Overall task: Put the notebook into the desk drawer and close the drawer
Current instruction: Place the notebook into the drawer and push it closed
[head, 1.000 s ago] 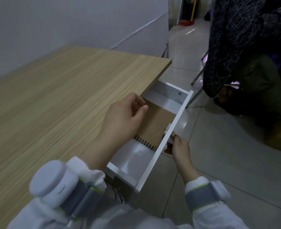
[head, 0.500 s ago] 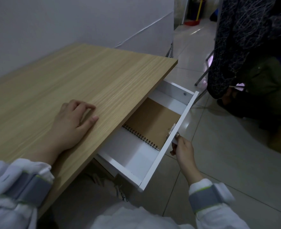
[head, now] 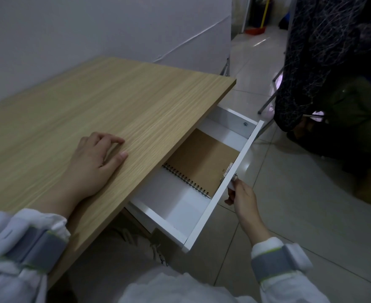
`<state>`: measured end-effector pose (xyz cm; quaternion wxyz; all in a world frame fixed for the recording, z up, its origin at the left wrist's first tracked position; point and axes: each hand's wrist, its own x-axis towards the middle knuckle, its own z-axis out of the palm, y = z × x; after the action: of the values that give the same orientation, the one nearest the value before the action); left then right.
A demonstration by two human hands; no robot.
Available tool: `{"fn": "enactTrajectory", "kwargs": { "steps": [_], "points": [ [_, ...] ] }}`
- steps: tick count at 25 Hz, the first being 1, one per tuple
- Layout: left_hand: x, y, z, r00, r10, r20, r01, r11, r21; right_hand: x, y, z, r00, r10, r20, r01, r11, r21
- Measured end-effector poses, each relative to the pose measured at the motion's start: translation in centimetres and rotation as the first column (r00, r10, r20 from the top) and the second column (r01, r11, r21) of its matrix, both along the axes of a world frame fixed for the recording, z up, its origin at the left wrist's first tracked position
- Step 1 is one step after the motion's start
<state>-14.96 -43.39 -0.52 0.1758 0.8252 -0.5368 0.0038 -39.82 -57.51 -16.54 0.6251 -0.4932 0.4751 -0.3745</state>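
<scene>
Closing remains: notebook (head: 198,166) flat in drawer (head: 215,206); our right hand (head: 242,196) pinches the handle (head: 232,182), left hand (head: 95,165) spread flat on desk (head: 114,101). Risk: skewed push jams drawer.

Left hand (head: 95,162) flat, palm down; right hand (head: 242,197) pinching.

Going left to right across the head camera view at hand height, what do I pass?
Left hand flat on the desk → notebook in the drawer → right hand at the drawer front → tiled floor.
</scene>
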Motion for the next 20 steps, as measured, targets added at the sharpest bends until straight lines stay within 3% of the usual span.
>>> {"fn": "enactTrajectory", "kwargs": {
  "steps": [20],
  "points": [
    [-0.4, -0.3, 0.1, 0.999, 0.034, 0.010, -0.034, 0.999, 0.029, 0.8, -0.7, 3.6, 0.991, 0.005, 0.134, 0.018, 0.984, -0.175]
  ]
}}
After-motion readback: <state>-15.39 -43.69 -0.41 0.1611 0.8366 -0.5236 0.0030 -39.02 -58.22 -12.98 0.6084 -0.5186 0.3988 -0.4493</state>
